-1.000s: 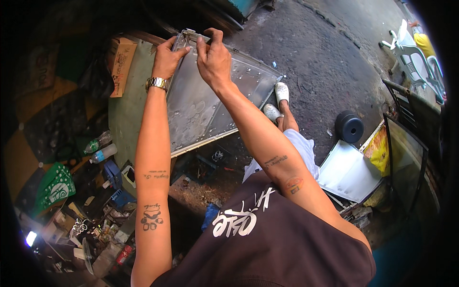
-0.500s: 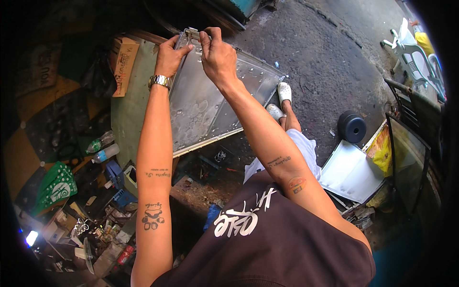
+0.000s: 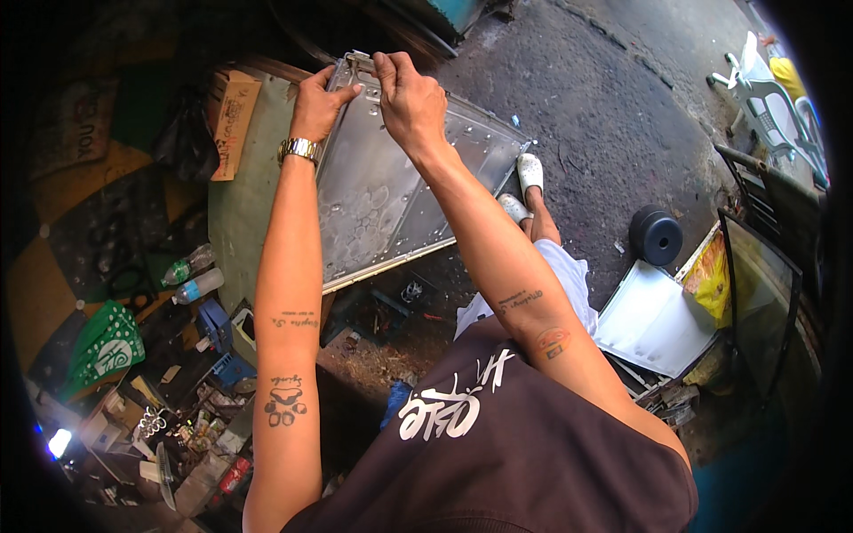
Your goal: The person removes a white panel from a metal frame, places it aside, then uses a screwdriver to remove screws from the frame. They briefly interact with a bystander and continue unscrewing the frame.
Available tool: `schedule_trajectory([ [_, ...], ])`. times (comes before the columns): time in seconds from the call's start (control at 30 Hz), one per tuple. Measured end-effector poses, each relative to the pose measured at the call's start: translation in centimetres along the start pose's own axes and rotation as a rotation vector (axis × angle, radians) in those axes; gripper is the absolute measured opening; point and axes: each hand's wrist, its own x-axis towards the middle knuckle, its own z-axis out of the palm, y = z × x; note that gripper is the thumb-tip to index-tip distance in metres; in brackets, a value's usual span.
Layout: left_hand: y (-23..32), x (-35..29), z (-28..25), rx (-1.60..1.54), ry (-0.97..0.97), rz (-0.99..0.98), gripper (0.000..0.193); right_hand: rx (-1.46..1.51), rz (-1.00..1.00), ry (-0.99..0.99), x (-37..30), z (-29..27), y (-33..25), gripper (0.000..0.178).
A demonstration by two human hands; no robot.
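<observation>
A flat, silver-grey metal panel [image 3: 382, 195] with a raised rim, round embossed marks and small holes lies tilted in front of me. My left hand [image 3: 315, 108], a metal watch on its wrist, grips the panel's left edge near the far corner, its thumb over the top face. At the far edge, just right of that corner, my right hand [image 3: 414, 102] is closed in a pinch. What its fingertips hold is hidden behind the hand. A pale green board [image 3: 233, 204] lies beneath the panel's left side.
Plastic bottles [image 3: 197, 284], a green polka-dot bag [image 3: 111, 342] and piled scrap are at the left. A cardboard piece [image 3: 235, 124] rests by my left hand. To the right are a round black weight [image 3: 656, 235], a white panel [image 3: 653, 315] and a chair [image 3: 769, 111].
My right hand has shifted slightly to the right along the panel's far edge, still pinched. My left hand keeps its grip, and the panel stays in place.
</observation>
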Motion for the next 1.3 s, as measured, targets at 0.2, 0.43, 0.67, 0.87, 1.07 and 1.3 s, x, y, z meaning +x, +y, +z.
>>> schedule_trajectory([
  [0.2, 0.1, -0.2, -0.7, -0.153, -0.020, -0.062, 0.034, 0.001, -0.026, 0.036, 0.0, 0.0, 0.3, 0.036],
  [0.43, -0.3, -0.3, -1.1, -0.550, 0.099, -0.134, 0.048, 0.112, -0.023, 0.123, 0.0, 0.4, 0.7, 0.023],
  [0.67, -0.4, -0.2, -0.7, -0.391, 0.124, -0.063, 0.049, 0.605, 0.002, 0.093, 0.3, 1.0, 3.2, 0.023],
  [0.87, -0.4, -0.4, -0.9, -0.437, 0.131, -0.080, 0.047, 0.283, -0.014, 0.198, -0.4, 2.8, 3.9, 0.026],
  [1.07, 0.9, -0.6, -0.7, -0.287, 0.067, -0.080, 0.038, 0.657, 0.339, 0.034, -2.5, 1.1, 5.9, 0.032],
  [1.3, 1.2, -0.3, 0.1, 0.151, -0.030, -0.090, 0.035, 0.372, 0.382, 0.027, -2.3, -0.2, 12.1, 0.029],
])
